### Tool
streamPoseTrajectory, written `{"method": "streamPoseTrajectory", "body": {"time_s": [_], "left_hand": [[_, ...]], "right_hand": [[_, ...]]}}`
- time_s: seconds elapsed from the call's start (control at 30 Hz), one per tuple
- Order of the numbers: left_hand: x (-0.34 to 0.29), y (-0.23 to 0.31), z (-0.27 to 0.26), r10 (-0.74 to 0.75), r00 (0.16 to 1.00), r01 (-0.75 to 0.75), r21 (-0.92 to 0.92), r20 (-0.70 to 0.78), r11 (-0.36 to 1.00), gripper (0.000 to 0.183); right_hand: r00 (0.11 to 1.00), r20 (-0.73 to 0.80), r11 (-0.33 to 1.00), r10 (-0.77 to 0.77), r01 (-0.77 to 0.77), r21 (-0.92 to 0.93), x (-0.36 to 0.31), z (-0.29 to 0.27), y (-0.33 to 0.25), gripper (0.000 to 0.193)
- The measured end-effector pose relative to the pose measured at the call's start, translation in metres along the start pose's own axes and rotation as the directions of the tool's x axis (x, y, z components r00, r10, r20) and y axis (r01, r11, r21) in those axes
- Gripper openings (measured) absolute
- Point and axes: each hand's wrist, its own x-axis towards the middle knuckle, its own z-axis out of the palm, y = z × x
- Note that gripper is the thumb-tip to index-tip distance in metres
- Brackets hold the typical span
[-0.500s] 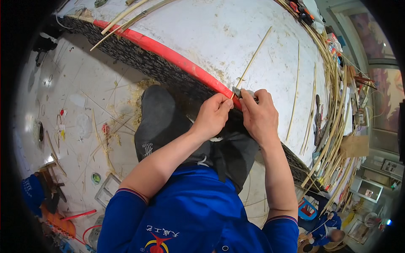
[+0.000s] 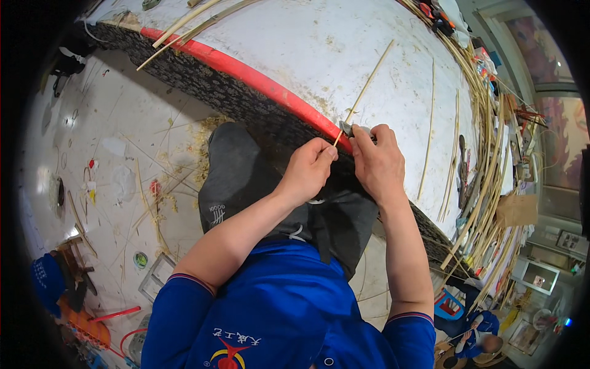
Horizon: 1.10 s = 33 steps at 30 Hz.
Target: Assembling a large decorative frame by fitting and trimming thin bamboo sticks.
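My left hand (image 2: 307,169) pinches the near end of a thin bamboo strip (image 2: 370,79) between thumb and fingers, just off the table's red edge strip (image 2: 264,89). From there the bamboo strip crosses the red edge and runs away over the white tabletop (image 2: 276,37). My right hand (image 2: 381,165) is closed round a small knife (image 2: 346,128); its grey blade meets the strip just above the red edge. Most of the handle is hidden by my fingers. A pale shaving curls on the strip beyond the blade.
More thin strips (image 2: 427,135) lie to the right on the tabletop. Past them is a long pile of bamboo strips (image 2: 491,203) with tools among it. Thicker strips (image 2: 187,34) overhang the edge at the far left. Shavings (image 2: 206,135) litter the floor. A co-worker (image 2: 479,338) sits at lower right.
My left hand has drawn slightly down and left, so more of the bamboo strip shows between it and the blade. My right hand has barely moved.
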Motion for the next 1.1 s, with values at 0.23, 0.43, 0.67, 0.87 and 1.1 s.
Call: {"method": "streamPoseTrajectory", "body": {"time_s": [0.23,0.43,0.67,0.87,1.1], "left_hand": [[-0.039,0.004,-0.012,-0.088,0.996,0.088,0.031,0.008,0.996,0.022],[-0.061,-0.003,-0.021,-0.082,0.997,0.082,0.046,0.005,0.996,0.022],[-0.094,-0.001,-0.034,-0.170,0.985,0.169,0.029,0.035,0.985,0.023],[-0.054,0.009,-0.029,-0.155,0.986,0.153,0.037,0.065,0.988,0.026],[-0.029,0.014,-0.014,-0.092,0.996,0.090,0.118,0.016,0.989,0.020]], "right_hand": [[1.000,0.005,1.000,0.019,-0.019,0.006,-0.002,-0.001,-0.001,0.026],[0.999,0.024,1.000,0.023,-0.023,0.003,-0.003,0.000,0.000,0.026],[0.998,0.047,0.999,0.037,-0.038,0.007,-0.004,-0.004,0.000,0.025],[0.999,0.035,1.000,0.025,-0.025,0.000,-0.004,-0.004,-0.001,0.024],[1.000,0.008,1.000,0.017,-0.017,-0.005,-0.004,-0.002,-0.002,0.023]]}}
